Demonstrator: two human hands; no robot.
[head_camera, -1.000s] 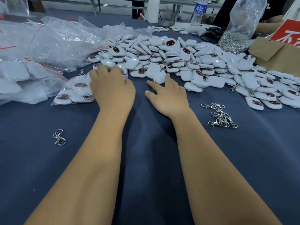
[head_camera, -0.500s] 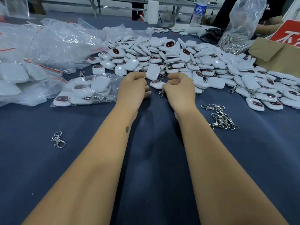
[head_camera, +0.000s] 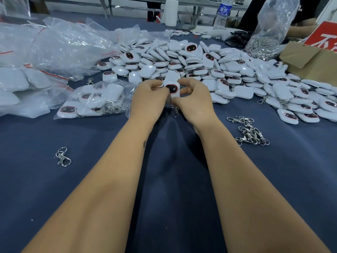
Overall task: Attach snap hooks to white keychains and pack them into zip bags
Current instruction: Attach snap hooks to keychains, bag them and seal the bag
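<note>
Keychain [head_camera: 172,88] (dark face up) | pinched between left hand [head_camera: 148,99], right hand [head_camera: 194,101] fingertips

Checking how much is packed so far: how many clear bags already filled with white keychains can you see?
2 clearly. One filled zip bag lies just left of the left hand. Another filled bag sits at the far left edge; more may be hidden in the crumpled plastic there.
</note>
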